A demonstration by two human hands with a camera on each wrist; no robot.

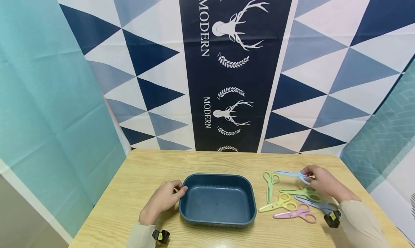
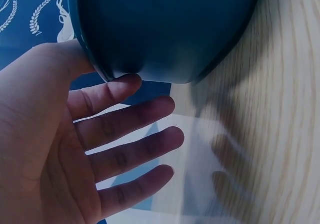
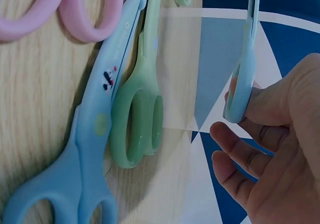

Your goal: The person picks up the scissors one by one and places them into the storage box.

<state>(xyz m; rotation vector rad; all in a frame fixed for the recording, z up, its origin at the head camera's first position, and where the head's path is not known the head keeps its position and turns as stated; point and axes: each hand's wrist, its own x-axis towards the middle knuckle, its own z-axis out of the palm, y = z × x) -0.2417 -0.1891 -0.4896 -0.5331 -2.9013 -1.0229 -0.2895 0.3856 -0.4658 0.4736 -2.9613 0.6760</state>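
A dark blue rectangular plastic basin (image 1: 217, 223) sits on the wooden table. My left hand (image 1: 163, 196) pinches its left rim between thumb and index finger; the other fingers (image 2: 137, 134) stretch out below the basin wall in the left wrist view. At the right, my right hand (image 1: 321, 181) holds light blue scissors (image 1: 288, 173) by a handle loop, blades pointing left. In the right wrist view these scissors (image 3: 242, 78) appear edge-on between thumb and fingers, lifted off the tabletop.
Near the right hand lie green scissors (image 1: 270, 186), a second green pair (image 1: 291, 192), yellow scissors (image 1: 273, 206), pink scissors (image 1: 288, 215) and another blue pair (image 1: 311, 202). The wooden table (image 1: 129, 190) ends at a patterned cloth backdrop (image 1: 155, 96).
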